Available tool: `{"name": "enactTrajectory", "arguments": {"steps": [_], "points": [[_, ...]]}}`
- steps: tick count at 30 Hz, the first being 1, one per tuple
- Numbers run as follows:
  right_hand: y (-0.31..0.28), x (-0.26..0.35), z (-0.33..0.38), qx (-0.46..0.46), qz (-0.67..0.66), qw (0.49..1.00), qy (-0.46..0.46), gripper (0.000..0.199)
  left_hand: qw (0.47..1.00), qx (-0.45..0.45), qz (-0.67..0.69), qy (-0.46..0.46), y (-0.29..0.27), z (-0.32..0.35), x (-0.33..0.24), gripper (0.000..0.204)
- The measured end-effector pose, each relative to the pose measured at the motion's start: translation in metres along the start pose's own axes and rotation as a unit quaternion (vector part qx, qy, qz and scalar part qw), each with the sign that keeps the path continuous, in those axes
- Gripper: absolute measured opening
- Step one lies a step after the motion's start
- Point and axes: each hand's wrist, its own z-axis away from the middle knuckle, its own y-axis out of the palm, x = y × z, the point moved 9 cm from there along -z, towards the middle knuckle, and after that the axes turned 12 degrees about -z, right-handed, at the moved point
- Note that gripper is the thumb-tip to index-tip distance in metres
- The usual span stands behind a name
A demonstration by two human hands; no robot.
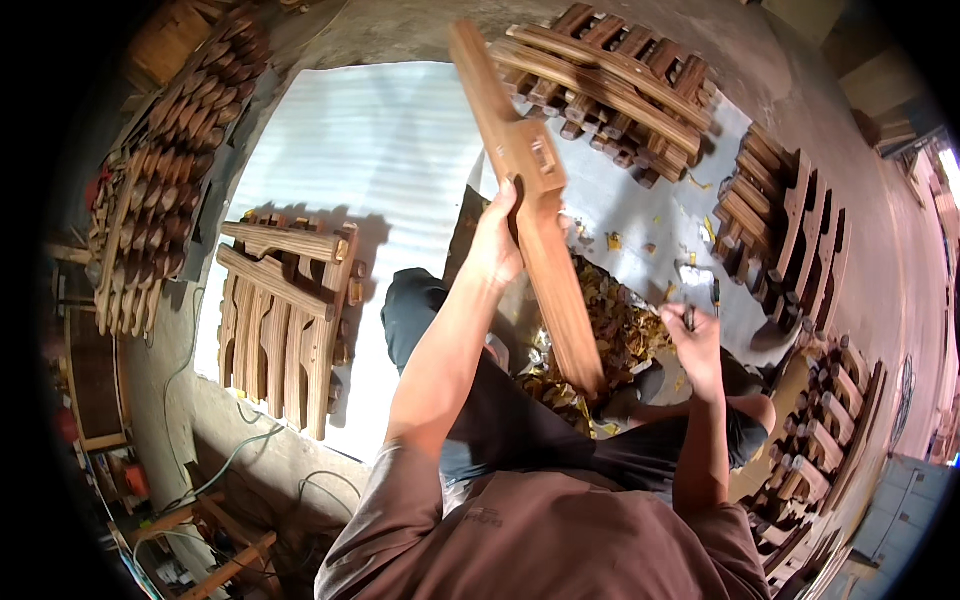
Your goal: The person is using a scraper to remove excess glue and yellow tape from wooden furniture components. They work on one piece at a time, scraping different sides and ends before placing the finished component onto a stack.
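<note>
My left hand (500, 235) grips a long shaped wooden piece (560, 290) around its middle, the thumb lying on its near face. The piece is tilted, its top end leaning away to the left and its lower end down between my legs. A rectangular slot (543, 153) is cut into its wider section. To the right of the wood and apart from it, my right hand (695, 345) is closed in a pinch around a small thin tool (660, 308), mostly hidden by the fingers. Below lies a heap of yellow-brown scraps (625, 320).
Stacked wooden pieces (285, 300) lie on a white sheet (350, 120) at left. More stacks stand at the far side (610, 85), right (780, 215) and lower right (820, 430). A long rack of wooden parts (175, 170) is far left. A cable (235, 465) crosses the floor.
</note>
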Motion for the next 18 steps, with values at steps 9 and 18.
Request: {"name": "enactTrajectory", "arguments": {"steps": [9, 18], "points": [[0.061, 0.178, -0.032, -0.001, -0.013, 0.975, -0.224, 0.018, 0.996, 0.084, -0.011, -0.009, 0.012, 0.005, 0.032, 0.078], [0.113, 0.206, -0.061, 0.033, 0.17, 0.93, -0.323, 0.033, 0.993, 0.117, -0.01, -0.024, 0.024, 0.012, 0.039, 0.074]]}}
